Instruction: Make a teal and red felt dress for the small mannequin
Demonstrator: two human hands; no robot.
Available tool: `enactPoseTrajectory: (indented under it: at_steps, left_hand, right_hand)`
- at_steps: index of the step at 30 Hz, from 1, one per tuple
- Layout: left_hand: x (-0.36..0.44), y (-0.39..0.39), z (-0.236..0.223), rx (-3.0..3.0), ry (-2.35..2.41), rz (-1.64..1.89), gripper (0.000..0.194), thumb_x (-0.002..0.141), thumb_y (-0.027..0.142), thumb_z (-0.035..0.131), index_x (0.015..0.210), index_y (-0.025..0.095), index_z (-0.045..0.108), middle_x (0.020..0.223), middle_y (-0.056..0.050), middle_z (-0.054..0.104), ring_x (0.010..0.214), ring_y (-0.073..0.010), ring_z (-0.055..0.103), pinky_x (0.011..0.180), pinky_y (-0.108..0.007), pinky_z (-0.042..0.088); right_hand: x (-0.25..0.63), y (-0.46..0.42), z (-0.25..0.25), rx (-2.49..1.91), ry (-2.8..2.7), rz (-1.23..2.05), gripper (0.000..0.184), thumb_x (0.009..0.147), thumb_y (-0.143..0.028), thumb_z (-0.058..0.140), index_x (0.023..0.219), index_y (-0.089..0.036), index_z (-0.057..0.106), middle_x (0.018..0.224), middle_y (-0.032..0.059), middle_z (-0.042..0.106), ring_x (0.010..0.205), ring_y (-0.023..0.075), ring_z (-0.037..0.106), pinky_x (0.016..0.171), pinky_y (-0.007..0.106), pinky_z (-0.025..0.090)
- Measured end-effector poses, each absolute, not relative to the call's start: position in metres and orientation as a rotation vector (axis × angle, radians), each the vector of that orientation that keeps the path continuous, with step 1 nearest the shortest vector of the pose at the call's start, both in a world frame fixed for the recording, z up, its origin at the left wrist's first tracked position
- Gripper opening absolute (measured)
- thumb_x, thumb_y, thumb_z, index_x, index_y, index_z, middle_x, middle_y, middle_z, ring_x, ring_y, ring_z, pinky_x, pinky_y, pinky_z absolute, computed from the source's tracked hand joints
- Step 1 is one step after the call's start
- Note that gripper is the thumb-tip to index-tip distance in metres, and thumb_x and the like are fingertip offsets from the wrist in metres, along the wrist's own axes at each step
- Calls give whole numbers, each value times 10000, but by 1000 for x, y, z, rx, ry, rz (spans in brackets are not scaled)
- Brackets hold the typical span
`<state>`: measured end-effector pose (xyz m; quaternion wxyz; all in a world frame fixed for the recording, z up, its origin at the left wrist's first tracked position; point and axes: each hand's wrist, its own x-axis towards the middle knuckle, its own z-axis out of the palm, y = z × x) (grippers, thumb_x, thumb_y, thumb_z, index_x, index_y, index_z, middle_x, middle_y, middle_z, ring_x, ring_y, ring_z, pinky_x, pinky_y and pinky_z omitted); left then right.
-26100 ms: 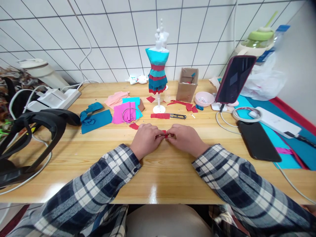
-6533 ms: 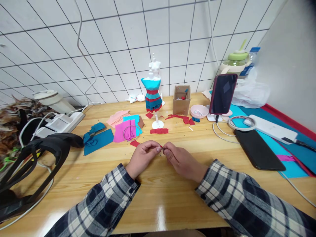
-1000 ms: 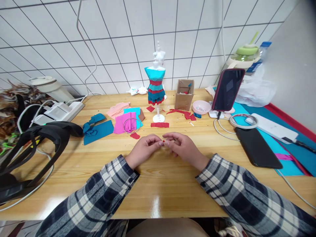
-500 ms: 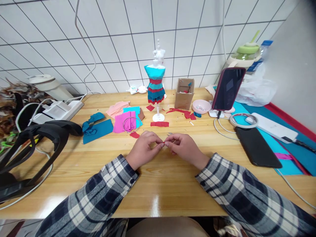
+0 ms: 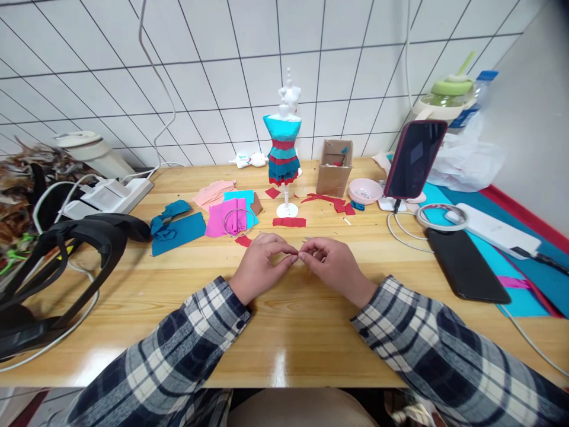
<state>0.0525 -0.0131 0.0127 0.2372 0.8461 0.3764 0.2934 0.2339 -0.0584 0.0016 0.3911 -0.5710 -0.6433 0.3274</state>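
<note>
My left hand [image 5: 265,265] and my right hand [image 5: 334,265] meet fingertip to fingertip above the table, both in a pinch. Whatever lies between the fingertips is too small to make out now. A thin grey metal tip [image 5: 306,239] pokes out behind my right fingers; the rest of it is hidden. Just beyond the hands lies a red fabric strip [image 5: 288,222], at the foot of a small white dress form [image 5: 287,210]. The form wears a dress [image 5: 283,148] of turquoise, red and dark teal layers. A red scrap [image 5: 243,241] rests by my left hand.
Pink, magenta [image 5: 217,218] and teal cloth [image 5: 182,234] lie left, near a black headset [image 5: 120,228] and power strip [image 5: 142,190]. A cardboard box [image 5: 333,179], pink bowl [image 5: 365,198], propped phone [image 5: 415,157], black phone [image 5: 469,267] and power bank [image 5: 498,228] stand or lie right.
The pinched fingertips have shifted slightly, and the small red bit seen between them earlier no longer shows. The view has moved a little; the table things stay put.
</note>
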Motion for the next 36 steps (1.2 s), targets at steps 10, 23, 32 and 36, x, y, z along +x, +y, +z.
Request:
enactPoseTrajectory:
  at_steps: [10, 23, 32, 36]
  left_hand:
    - [52, -12, 13, 2132, 1072, 789, 136, 811, 299, 640, 773, 186, 707, 820, -54, 675, 811, -189, 619, 815, -344, 465]
    - [51, -9, 12, 1769, 1111, 792, 241, 806, 409, 632, 780, 171, 660, 832, -38, 671, 811, -177, 608, 807, -310, 481]
    - [50, -8, 10, 1772, 1070, 836, 229, 826, 389, 620, 791, 165, 647, 839, -36, 655, 826, -172, 601, 814, -301, 468]
    - [50, -8, 11, 1863, 1062, 819, 223, 836, 373, 607, 771, 163, 649, 836, -45, 646, 834, -179, 600, 826, -305, 463]
  right_hand:
    - [256, -53, 4, -1779, -2047, 68, 323, 907, -443, 506, 1010, -148, 588, 1023, 151, 608, 990, 294, 522, 832, 403, 406]
    - [244, -59, 12, -1670, -1897, 585, 193, 965, -369, 381, 1059, -210, 440, 719, 6, 592, 627, 186, 560, 583, 274, 349]
    - [237, -64, 9, -1449, -1942, 871, 187, 988, -343, 304, 941, -220, 438, 798, 5, 563, 717, 165, 532, 671, 287, 384]
    - [236, -65, 8, -1438, -1980, 877, 240, 1002, -370, 258, 906, -228, 426, 751, -9, 527, 692, 160, 517, 667, 282, 375]
